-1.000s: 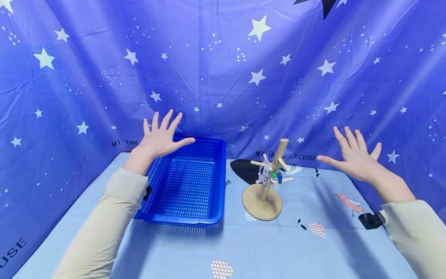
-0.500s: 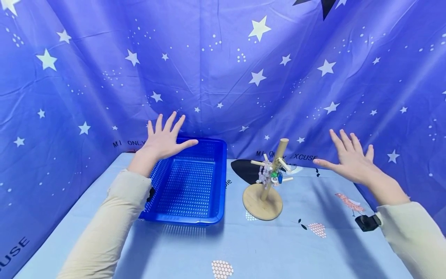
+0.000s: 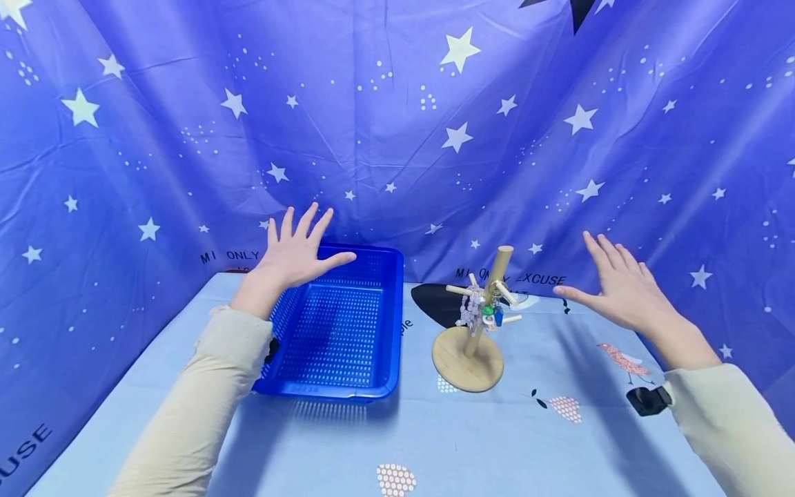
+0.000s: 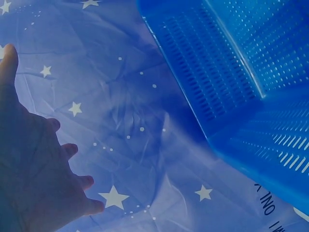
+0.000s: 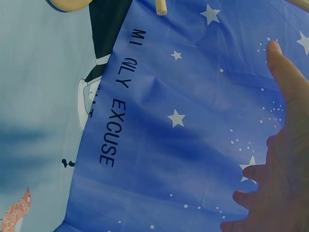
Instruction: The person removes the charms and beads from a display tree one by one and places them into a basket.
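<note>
My left hand (image 3: pixel 288 261) is held in the air over the far left part of a blue plastic basket (image 3: pixel 390 331), fingers straight and spread, nothing in it. In the left wrist view the basket (image 4: pixel 212 137) lies to the right of that hand. To the right of the basket a wooden stand (image 3: pixel 466 366) with pegs stands upright on its round base. Pale purple beaded jewelry (image 3: pixel 470 310) and small green and blue pieces (image 3: pixel 489 316) hang on its pegs. Right of the stand, my right hand (image 3: pixel 627 293) hovers with straight fingers and holds nothing.
A light blue printed cloth (image 3: pixel 435 442) covers the table. Behind and at both sides hangs a blue star-patterned curtain (image 3: pixel 385 124). On the right wrist sits a black device (image 3: pixel 648 400).
My left hand has shifted slightly right and down. The right hand has moved a little left, its fingers drawn closer together. The basket and stand have stayed in place.
</note>
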`<action>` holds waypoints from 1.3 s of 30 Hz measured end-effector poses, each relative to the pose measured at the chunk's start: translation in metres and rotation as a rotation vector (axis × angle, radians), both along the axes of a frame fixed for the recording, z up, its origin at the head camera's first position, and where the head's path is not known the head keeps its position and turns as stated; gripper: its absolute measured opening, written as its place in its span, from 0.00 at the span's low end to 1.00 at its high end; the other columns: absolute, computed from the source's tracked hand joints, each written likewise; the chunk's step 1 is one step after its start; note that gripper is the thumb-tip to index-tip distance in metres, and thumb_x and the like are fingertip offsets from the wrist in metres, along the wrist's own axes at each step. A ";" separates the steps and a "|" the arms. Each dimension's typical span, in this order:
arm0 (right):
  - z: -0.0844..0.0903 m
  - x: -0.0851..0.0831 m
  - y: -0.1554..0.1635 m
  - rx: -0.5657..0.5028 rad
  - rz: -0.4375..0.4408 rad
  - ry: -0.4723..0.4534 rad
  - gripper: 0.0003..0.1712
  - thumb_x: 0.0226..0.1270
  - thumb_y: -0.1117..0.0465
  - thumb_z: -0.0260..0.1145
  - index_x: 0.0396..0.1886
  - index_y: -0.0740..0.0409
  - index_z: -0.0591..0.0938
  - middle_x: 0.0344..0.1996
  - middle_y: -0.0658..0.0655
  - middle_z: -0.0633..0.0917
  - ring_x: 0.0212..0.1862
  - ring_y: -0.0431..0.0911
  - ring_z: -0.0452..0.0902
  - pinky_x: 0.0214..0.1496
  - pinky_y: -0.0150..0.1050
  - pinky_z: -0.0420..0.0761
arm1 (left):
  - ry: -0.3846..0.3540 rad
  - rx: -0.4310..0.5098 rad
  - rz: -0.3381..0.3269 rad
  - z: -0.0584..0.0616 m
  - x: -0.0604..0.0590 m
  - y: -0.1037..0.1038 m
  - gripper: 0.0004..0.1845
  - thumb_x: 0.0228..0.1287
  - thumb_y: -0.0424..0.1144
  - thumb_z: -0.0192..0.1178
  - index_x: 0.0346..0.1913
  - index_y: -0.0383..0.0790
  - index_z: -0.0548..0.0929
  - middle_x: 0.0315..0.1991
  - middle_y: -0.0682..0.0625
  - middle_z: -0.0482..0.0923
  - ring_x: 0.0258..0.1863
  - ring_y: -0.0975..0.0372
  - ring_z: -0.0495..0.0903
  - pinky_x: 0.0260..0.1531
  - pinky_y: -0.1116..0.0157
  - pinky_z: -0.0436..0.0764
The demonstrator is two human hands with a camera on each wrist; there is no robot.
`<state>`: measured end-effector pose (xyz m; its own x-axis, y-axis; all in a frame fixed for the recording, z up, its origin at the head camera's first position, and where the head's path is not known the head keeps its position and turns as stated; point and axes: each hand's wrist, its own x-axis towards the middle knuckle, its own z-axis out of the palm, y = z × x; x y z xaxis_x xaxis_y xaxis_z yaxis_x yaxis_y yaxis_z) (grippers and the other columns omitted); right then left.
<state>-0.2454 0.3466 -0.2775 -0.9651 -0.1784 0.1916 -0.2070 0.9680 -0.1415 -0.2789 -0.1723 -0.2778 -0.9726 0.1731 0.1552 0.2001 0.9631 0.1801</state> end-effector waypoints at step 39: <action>-0.049 -0.005 -0.014 -0.147 0.019 -0.095 0.64 0.63 0.28 0.61 0.81 0.48 0.35 0.79 0.70 0.47 0.74 0.77 0.46 0.65 0.81 0.51 | 0.014 0.083 -0.084 -0.014 -0.003 0.031 0.54 0.61 0.79 0.43 0.81 0.53 0.40 0.82 0.45 0.42 0.81 0.44 0.42 0.79 0.42 0.42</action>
